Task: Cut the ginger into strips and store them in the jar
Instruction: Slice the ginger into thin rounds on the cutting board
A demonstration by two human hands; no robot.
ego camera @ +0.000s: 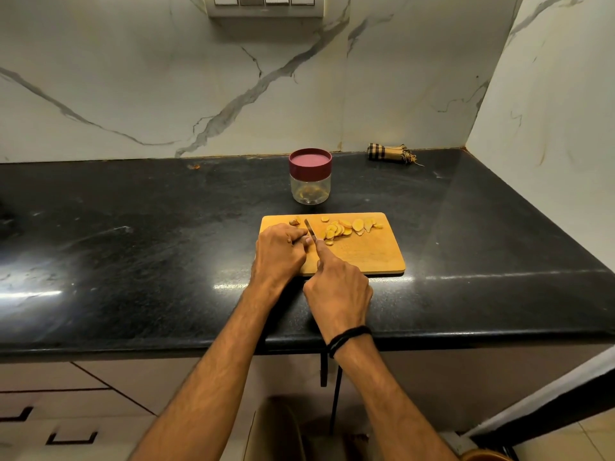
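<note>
- Right hand [336,287] grips the knife [310,229]. Its index finger lies straight along the spine and the other fingers wrap the handle.
- The blade is narrow grey metal, tip pointing away from the person, edge down on the cutting board [366,256].
- Left hand [281,247] sits knuckles-up on the board's left end, fingers curled tight, fingertips right against the blade's left side.
- Whatever is under the left fingers is hidden. Cannot tell if they pinch a ginger piece or just press down.
- Ginger slices [347,227] lie to the right of the blade along the board's far edge. They are yellow, flat, oval, overlapping in a loose row, and apart from both hands.
- One small knobbly ginger stub [294,222] sits at the far left corner, just beyond the left knuckles.
- Jar [310,186] is clear, round and upright, just behind the board on the countertop [149,227], with a maroon lid [310,161] on. A few yellowish bits show inside, hard to make out.
- The knife handle is fully covered by the right hand.
- The board is light wood, rectangular with rounded corners. The countertop is glossy speckled black stone.
- A black cord band [346,339] is on the right wrist.
- Rolled checked cloth [391,153] with a fringe lies at the back by the marbled wall.
</note>
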